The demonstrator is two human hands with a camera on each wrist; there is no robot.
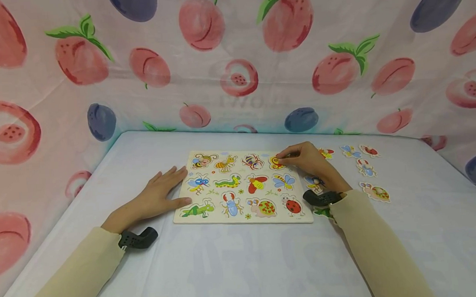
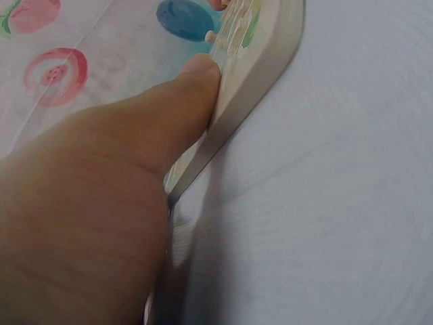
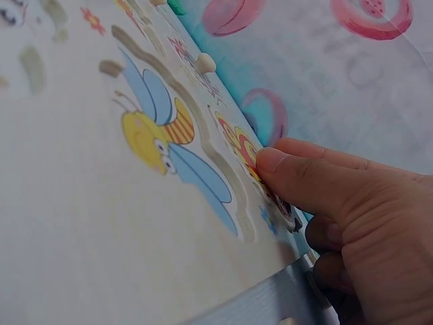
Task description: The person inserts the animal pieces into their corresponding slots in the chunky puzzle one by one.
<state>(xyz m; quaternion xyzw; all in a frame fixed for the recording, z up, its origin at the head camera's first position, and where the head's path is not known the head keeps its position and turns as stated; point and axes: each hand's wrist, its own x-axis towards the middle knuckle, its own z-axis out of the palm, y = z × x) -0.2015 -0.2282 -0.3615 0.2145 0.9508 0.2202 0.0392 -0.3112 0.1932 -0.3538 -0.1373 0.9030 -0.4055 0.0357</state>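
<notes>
A pale wooden insect puzzle board [image 1: 219, 217] lies flat on the table. My left hand [image 1: 155, 195] rests along its left edge with straight fingers, and in the left wrist view the thumb [image 2: 193, 91] presses on the board's top by the rim. At the top right corner, my right hand [image 1: 309, 158] pinches a yellow-and-red butterfly puzzle piece [image 1: 276, 163] between thumb and fingertips. The right wrist view has this butterfly piece [image 3: 237, 145] at board level, partly covered by the thumb; its knob is hidden. Left of it, a spider piece [image 1: 252, 161] with a knob sits in the board.
Right of the board lie loose pieces: a snail [image 1: 375, 192], a stag beetle [image 1: 366, 168], a ladybug [image 1: 369, 150], a dragonfly [image 1: 350, 151] and a red moth [image 1: 326, 153]. A mosquito piece [image 1: 314, 183] and a green piece [image 1: 323, 211] are partly under the right wrist. Fruit-print cloth [image 1: 198, 87] hangs behind.
</notes>
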